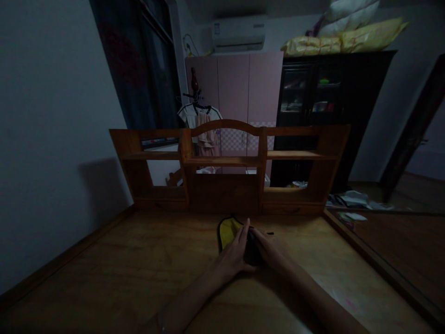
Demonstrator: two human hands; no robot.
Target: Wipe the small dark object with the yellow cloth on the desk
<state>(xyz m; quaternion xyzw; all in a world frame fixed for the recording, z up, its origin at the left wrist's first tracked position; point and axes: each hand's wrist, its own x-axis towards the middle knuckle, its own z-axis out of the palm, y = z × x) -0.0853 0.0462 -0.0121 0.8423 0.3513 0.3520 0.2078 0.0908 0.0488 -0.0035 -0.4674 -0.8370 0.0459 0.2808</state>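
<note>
A small dark cloth item with a yellow lining (228, 232) lies on the wooden desk (139, 269), near the foot of the shelf unit. My left hand (235, 254) rests on it with fingers stretched forward, thumb against the dark part (251, 250). My right hand (270, 249) presses on the dark part from the right, fingers curled over it. The two hands meet over the item, and most of its dark half is hidden beneath them. The room is dim.
A wooden shelf unit (225, 162) stands along the desk's back edge. A small dark object (270, 233) lies just beyond my right hand. Behind are a pink wardrobe (243, 93), a dark glass cabinet (313, 102), hanging clothes (203, 125) and papers (351, 199) at right.
</note>
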